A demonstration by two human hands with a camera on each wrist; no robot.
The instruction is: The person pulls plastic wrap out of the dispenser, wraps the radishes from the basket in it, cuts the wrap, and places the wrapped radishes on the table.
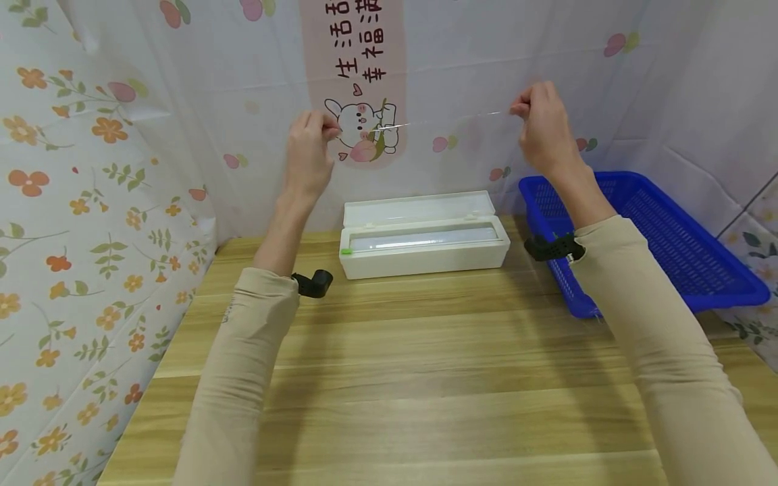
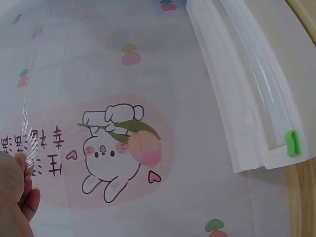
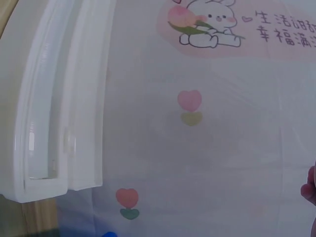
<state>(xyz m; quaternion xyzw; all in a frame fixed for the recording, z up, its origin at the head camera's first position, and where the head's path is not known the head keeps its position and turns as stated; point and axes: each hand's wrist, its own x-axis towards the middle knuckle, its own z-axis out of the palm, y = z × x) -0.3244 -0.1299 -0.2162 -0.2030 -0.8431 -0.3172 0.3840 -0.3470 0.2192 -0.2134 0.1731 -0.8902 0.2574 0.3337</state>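
A clear sheet of cling film [image 1: 450, 121] stretches between both raised hands, its upper edge catching the light. My left hand [image 1: 311, 152] pinches one end; in the left wrist view, wrinkled film [image 2: 30, 143] gathers at the fingers. The other end is pinched by my right hand [image 1: 547, 128], of which only fingertips [image 3: 308, 188] enter the right wrist view. Below and between the hands sits a white cling film dispenser [image 1: 425, 265] with its lid [image 1: 419, 208] raised. Inside lies the film roll [image 1: 425, 238], and a green slider cutter [image 1: 346, 252] is at the left end.
A blue plastic basket [image 1: 717, 300] stands on the right, partly behind the right forearm. The wooden table [image 1: 437, 378] meets a printed white curtain [image 1: 462, 67] at the back, with a floral curtain [image 1: 91, 223] on the left.
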